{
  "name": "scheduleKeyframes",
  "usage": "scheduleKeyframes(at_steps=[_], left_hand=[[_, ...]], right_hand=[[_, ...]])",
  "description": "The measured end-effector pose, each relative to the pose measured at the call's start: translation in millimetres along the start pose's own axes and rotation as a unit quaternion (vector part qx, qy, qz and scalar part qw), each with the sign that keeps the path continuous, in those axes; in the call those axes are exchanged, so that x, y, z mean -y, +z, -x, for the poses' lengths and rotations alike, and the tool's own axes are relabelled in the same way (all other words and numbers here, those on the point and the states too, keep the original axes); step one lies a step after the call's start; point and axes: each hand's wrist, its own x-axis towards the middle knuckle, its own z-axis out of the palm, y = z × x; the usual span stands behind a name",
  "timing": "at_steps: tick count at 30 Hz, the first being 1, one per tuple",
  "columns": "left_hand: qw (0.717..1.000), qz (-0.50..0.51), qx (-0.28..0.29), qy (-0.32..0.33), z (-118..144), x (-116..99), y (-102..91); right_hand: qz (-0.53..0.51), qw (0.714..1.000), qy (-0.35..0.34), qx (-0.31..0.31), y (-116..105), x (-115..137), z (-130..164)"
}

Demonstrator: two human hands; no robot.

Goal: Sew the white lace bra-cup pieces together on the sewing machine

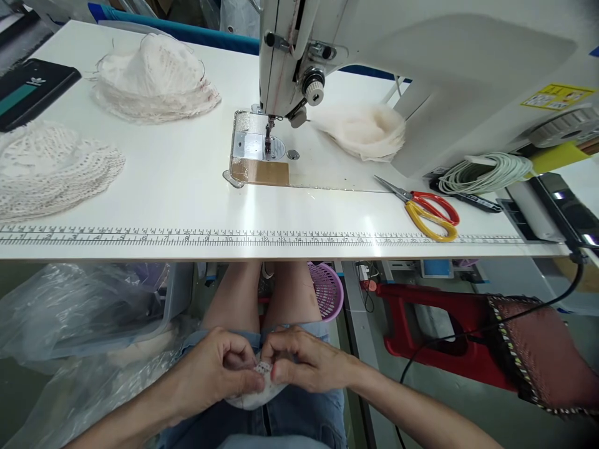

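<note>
Hands low in the lap, below the edge of the white surface (140, 193). Left hand (213, 371) and right hand (304, 362) meet fingertip to fingertip, both pinched shut on one small white lace piece (256, 390) that rests on the denim shorts. Looks like a preparation step: edges being lined up or folded by hand, away from the machine.

Up on the surface, sewing machine (290, 68) stands idle, nothing under its needle. Stacks of similar lace pieces lie at far left (51, 165) and behind it (154, 78); another pale stack (365, 131) sits right of the needle. Scissors (428, 209) with red and yellow handles lie near the front edge, well apart from both hands.

Judgement: the next move would call for keeping the pinch firm while lifting the piece up to the needle plate (253, 146).
</note>
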Motion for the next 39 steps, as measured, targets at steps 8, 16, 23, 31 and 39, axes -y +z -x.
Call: scheduleKeyframes(at_steps=[8,16,23,31,39], left_hand=[[1.0,-0.012,0.001,0.02,2.7,-0.8,-2.5],[0.999,-0.036,-0.008,0.029,-2.2,3.9,-3.7],[0.997,-0.048,-0.005,0.052,2.3,3.6,-8.2],[0.983,-0.158,-0.064,0.071,5.1,-6.1,-7.1],[0.967,-0.209,-0.112,0.098,10.2,-7.1,-7.7]], right_hand=[[-0.031,0.999,0.015,-0.002,2.5,-1.8,-3.6],[-0.019,0.999,0.038,-0.033,0.6,-0.8,2.9],[-0.029,0.992,0.036,-0.118,5.9,-3.3,4.8],[0.031,0.993,0.028,-0.113,6.2,2.0,0.7],[0.044,0.987,0.073,-0.137,7.6,3.1,-4.6]])
